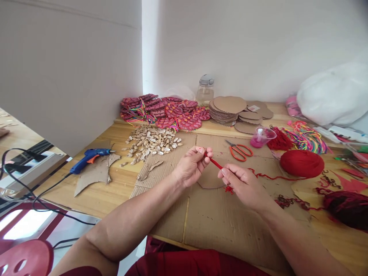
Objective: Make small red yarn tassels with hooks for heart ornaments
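Observation:
Red yarn [216, 164] is stretched in a short bundle between my two hands, above the cardboard. My left hand [196, 163] pinches its upper left end. My right hand [240, 179] is closed on the other end, and a frayed red tuft pokes out below the fingers. From behind the right hand a strand runs to a red yarn ball [301, 163] on the right. Under the hands lies a round cardboard piece [211, 180], partly hidden. Orange-handled scissors [240, 150] lie just beyond my right hand.
Peanut shells [153, 142] are heaped at the left, near a blue glue gun [90, 158] with a cord. Decorated red pieces [184, 115], stacked cardboard discs [228, 107] and a bottle [206, 90] line the back. A plastic cup [261, 137], colourful yarn [306, 140] and dark red yarn [346, 209] sit right.

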Demonstrator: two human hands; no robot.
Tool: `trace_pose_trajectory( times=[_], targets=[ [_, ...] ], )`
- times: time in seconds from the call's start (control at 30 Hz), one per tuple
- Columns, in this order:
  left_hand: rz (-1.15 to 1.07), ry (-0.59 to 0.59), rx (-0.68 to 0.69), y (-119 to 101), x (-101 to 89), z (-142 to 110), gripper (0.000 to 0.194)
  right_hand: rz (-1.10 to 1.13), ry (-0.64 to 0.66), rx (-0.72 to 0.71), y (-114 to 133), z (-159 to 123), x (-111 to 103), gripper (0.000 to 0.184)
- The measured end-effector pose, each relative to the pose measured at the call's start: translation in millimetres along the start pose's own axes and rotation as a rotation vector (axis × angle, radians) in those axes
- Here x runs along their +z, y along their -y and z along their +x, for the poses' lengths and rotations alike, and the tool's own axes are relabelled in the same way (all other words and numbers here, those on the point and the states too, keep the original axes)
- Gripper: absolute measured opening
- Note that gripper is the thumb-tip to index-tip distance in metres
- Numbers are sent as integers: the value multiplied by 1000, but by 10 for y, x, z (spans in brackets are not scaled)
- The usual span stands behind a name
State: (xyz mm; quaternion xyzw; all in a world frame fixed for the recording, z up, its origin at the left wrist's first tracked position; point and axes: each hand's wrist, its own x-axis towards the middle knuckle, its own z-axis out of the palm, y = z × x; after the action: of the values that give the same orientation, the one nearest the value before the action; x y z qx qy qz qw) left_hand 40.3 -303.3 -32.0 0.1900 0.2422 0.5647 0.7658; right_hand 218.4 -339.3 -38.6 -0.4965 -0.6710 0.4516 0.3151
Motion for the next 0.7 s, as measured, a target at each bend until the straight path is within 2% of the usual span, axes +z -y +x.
trace_pose_trajectory(
  times=[0.13,0.37,0.47,0.57,0.7],
  targets=[
    [-13,6,-14,25,-30,16,11,-16,10,-34,-18,-14,-8,34],
    [43,71,-38,1,-17,-10,12,19,15,18,-36,-60,21,31],
    [88,86,-44,-9,-12,-24,11,52,6,-2,-23,-63,45,32],
    [117,87,-49,-15,-9,-30,11,82,-11,-30,-12,-67,66,35],
    [102,66,-48,-20,0,-28,12,52,-13,8,-6,-77,83,31]
  ],
)
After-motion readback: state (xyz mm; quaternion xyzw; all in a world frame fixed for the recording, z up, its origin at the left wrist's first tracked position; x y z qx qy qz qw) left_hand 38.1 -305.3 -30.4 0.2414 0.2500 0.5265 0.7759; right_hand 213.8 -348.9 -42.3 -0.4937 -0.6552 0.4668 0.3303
